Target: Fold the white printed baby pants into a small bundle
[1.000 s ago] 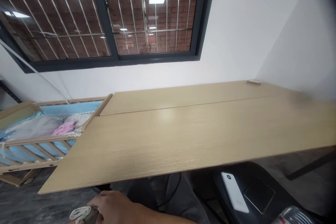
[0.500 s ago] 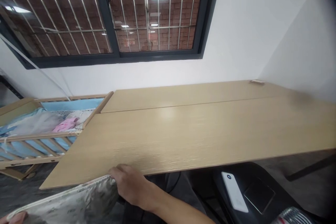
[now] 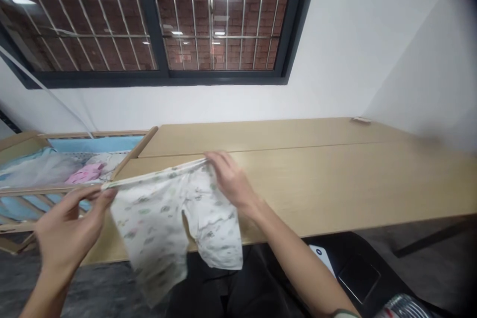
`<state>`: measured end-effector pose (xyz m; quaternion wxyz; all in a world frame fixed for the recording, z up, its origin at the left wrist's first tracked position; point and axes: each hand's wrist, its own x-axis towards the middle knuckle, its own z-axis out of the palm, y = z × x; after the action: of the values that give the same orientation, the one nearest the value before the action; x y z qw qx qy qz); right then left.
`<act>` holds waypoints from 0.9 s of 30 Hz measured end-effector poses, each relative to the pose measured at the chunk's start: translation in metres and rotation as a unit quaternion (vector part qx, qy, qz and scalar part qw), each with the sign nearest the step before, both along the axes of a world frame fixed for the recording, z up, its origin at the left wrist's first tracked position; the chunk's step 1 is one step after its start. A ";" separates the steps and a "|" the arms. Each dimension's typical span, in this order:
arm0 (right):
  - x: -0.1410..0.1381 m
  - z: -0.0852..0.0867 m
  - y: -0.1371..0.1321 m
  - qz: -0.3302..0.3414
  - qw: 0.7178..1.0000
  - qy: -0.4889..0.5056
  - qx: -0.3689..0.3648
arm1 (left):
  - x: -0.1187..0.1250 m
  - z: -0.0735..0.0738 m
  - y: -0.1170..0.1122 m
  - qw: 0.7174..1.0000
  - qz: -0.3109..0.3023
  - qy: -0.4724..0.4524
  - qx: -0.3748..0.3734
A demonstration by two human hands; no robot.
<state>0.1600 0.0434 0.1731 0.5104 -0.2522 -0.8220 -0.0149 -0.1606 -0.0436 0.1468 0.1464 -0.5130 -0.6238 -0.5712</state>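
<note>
Between my two hands hangs a small pair of white shorts (image 3: 156, 218) with a faint green and grey print, its two legs drooping over the table's front edge. My left hand (image 3: 72, 223) pinches one end of the waistband between thumb and fingers. At the other end of the waistband, my right hand (image 3: 231, 179) grips the cloth, and the band is pulled fairly straight. Below and behind the shorts lies the light wooden table (image 3: 316, 179). The lower part of the left leg is slightly blurred.
At the left stands a wooden crib (image 3: 44, 190) with blue lining, holding a pink cloth (image 3: 86, 173) and white bedding. Lower right, a white phone (image 3: 323, 258) rests on a black surface (image 3: 346, 243) beside a clear plastic item (image 3: 406, 307). A barred window (image 3: 223, 20) is above.
Both hands have risen from the lower left with the shorts, my right hand also moving rightwards. The shorts now hang spread in front of the table, with both legs showing.
</note>
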 end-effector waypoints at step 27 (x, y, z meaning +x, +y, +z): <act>0.082 -0.153 0.242 -0.200 0.921 -0.047 -0.331 | 0.093 -0.118 0.281 0.901 -0.130 0.108 -0.400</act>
<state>0.2416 0.2850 0.0206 0.3449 -0.5646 -0.7358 0.1442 -0.0671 0.2372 0.0292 -0.0802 -0.6633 -0.7082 -0.2281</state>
